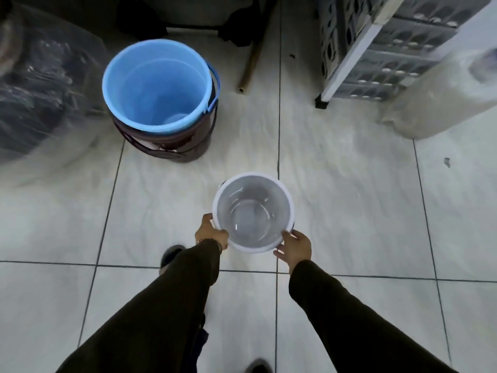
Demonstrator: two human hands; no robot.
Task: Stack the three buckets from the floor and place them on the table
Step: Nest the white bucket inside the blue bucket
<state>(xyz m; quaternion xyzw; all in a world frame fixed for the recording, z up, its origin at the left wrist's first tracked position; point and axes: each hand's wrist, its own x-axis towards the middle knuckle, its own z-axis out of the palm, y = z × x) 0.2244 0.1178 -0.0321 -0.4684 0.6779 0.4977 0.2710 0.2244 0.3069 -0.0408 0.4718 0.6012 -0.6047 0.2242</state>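
Note:
A small white bucket [252,211] is held above the tiled floor, its open top facing me. My left hand [209,232] grips its rim on the near left. My right hand [295,247] grips the rim on the near right. Farther off at the upper left, a light blue bucket [156,84] sits nested inside a dark maroon bucket [166,146] that stands on the floor. Both of those have handles hanging at their sides.
A clear plastic bag of dark items [40,90] lies at the left. A white table leg [347,65] with grey crates [398,44] behind it stands at the upper right, beside a white sack [443,98]. A wooden stick [252,57] leans near the back. My feet show below.

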